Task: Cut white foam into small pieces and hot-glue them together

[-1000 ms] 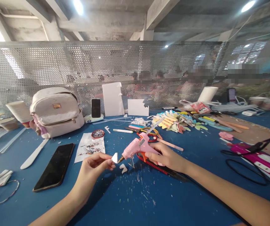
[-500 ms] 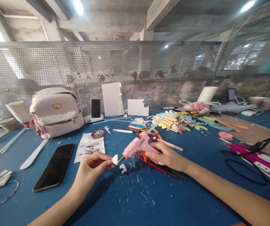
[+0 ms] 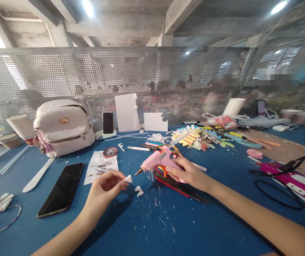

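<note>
Between the thumb and fingers of my left hand point(image 3: 109, 186) is a small white piece point(image 3: 128, 179), its material not clear. My right hand point(image 3: 189, 174) grips a pink hot glue gun point(image 3: 154, 160) by the handle, with a clear glue stick point(image 3: 178, 139) poking out of its back end. The metal nozzle points left and stands a short gap away from the white piece. Another small white piece point(image 3: 139, 191), bent in shape, lies on the blue table just below the nozzle. Behind the gun are scissors point(image 3: 174, 151) with red and yellow handles, partly covered.
A black phone point(image 3: 61, 190) and a white plastic knife point(image 3: 38, 176) lie at left. A paper point(image 3: 101, 167) carries tiny beads and a small red dish point(image 3: 110, 152). Behind stands a white backpack point(image 3: 63, 128). Coloured cutouts point(image 3: 195, 137) pile up at the back; a magenta power strip point(image 3: 292, 179) sits right.
The glue gun's nozzle has drawn back to the right and up from the white piece. My left hand has tilted the piece slightly and still holds it.
</note>
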`<state>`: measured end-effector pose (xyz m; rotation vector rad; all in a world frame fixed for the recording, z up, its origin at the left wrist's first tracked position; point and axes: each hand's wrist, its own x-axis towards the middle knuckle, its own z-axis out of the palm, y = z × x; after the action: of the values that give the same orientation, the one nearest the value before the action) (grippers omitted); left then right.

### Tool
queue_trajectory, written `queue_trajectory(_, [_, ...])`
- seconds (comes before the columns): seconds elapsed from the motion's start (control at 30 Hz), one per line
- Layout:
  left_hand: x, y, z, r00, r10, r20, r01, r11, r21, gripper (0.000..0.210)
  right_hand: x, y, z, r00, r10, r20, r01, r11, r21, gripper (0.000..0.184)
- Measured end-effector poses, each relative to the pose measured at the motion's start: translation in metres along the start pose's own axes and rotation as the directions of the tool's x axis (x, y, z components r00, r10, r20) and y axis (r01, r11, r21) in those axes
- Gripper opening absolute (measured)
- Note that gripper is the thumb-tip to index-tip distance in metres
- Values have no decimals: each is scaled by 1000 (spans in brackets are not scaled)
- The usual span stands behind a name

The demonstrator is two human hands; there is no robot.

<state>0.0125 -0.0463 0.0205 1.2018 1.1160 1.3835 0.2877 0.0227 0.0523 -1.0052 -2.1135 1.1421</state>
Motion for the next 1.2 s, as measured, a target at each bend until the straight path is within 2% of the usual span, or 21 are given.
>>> queue_trajectory(0.17, [3, -4, -1, 1000, -25, -2, 24, 998, -55, 26, 1, 1, 0, 1000, -1, 0, 1, 1000, -4, 48])
queue_trajectory(0.43, [4, -7, -6, 996, -76, 55, 80, 993, -85, 28, -2, 7, 5, 1000, 27, 9, -27, 999, -36, 44])
queue_trajectory(0.67, [2, -6, -4, 995, -79, 54, 81, 996, -37, 28, -3, 0, 10, 999, -41, 8, 42, 986, -159, 39])
queue_trajectory(1.2, [1, -3, -2, 996, -67, 65, 66, 998, 11, 29, -1, -2, 11, 999, -24, 40, 30, 985, -168, 38])
